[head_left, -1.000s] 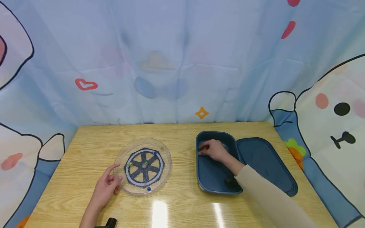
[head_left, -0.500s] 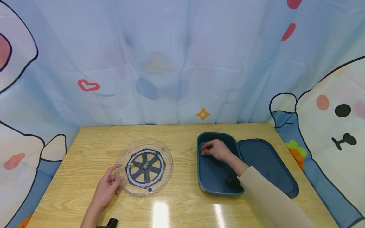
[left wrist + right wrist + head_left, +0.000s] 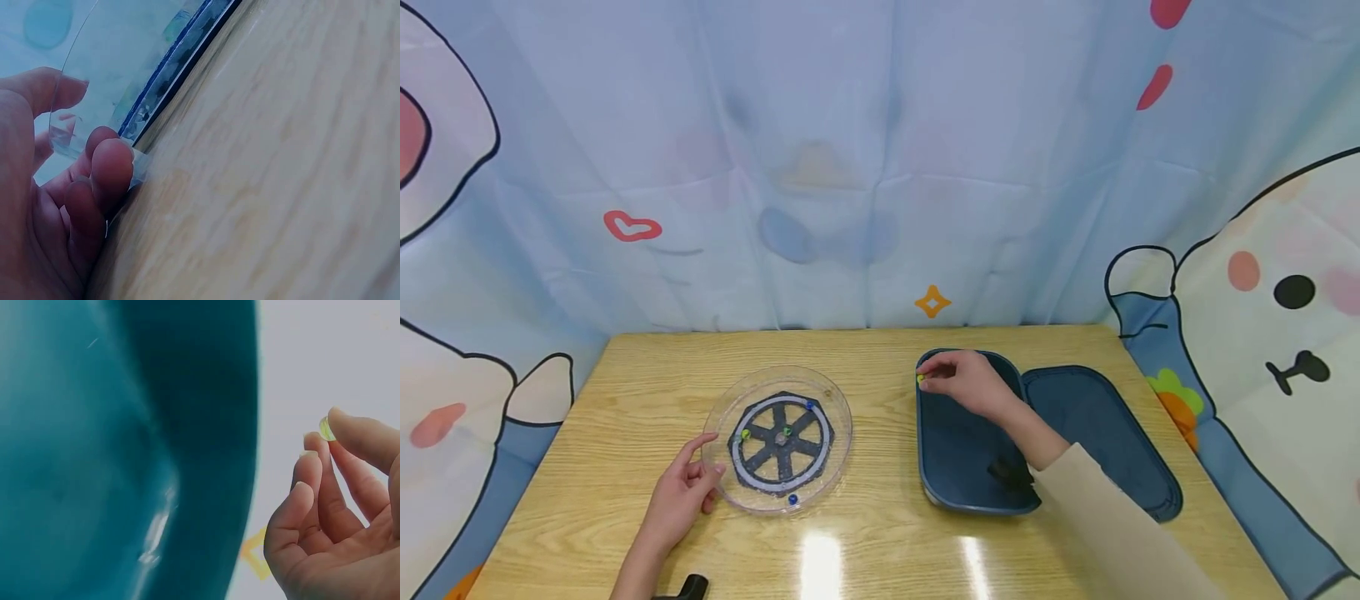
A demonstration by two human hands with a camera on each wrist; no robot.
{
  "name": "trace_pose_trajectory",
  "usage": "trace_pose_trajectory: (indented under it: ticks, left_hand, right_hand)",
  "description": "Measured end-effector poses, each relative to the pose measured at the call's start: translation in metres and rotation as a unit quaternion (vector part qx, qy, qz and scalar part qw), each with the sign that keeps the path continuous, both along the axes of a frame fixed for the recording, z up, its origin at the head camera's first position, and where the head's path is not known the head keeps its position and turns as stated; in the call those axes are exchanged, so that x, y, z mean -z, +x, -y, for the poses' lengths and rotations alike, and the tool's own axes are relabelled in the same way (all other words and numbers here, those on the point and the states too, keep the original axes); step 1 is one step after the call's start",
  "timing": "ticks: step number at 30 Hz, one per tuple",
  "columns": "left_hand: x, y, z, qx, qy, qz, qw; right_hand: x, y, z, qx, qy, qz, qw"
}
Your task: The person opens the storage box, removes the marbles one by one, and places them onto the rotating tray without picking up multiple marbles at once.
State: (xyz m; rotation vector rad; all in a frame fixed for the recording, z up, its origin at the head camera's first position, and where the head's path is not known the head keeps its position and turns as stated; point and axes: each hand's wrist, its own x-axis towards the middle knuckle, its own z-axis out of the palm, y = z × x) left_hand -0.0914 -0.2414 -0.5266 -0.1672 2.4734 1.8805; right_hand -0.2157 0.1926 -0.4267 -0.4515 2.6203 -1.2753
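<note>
My right hand (image 3: 972,385) pinches a yellow-green glass marble (image 3: 325,429) between thumb and fingertips. It is over the far left corner of a dark blue bin (image 3: 958,467). In the right wrist view the marble sits above the bin's rim. My left hand (image 3: 679,493) grips the left edge of a clear round dish (image 3: 842,454), its fingers and thumb at the rim. Inside the dish lies a dark six-spoked wheel shape with a pale ring (image 3: 784,482). Several small marbles are in the dish, among them a blue marble (image 3: 793,499) and a yellow-green one (image 3: 745,434).
A dark blue lid (image 3: 1101,433) lies flat to the right of the bin. The wooden table (image 3: 880,533) runs back to a printed curtain (image 3: 820,167). A black object (image 3: 694,586) shows at the bottom edge by my left wrist.
My right hand has risen with the marble from inside the bin to its far left rim. My left hand stays at the dish, which keeps its place.
</note>
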Motion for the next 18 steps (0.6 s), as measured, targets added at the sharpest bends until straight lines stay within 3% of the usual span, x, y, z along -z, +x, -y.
trace_pose_trajectory:
  ticks: [11, 18]
  left_hand:
    - [0.002, -0.002, 0.001, -0.004, -0.008, -0.001, 1.0000]
    - [0.001, 0.000, 0.000, -0.003, -0.005, -0.006, 1.0000]
  right_hand:
    - [-0.013, 0.015, 0.067, -0.073, -0.012, -0.032, 0.997]
    - [-0.004, 0.021, 0.110, -0.112, -0.066, 0.010, 0.991]
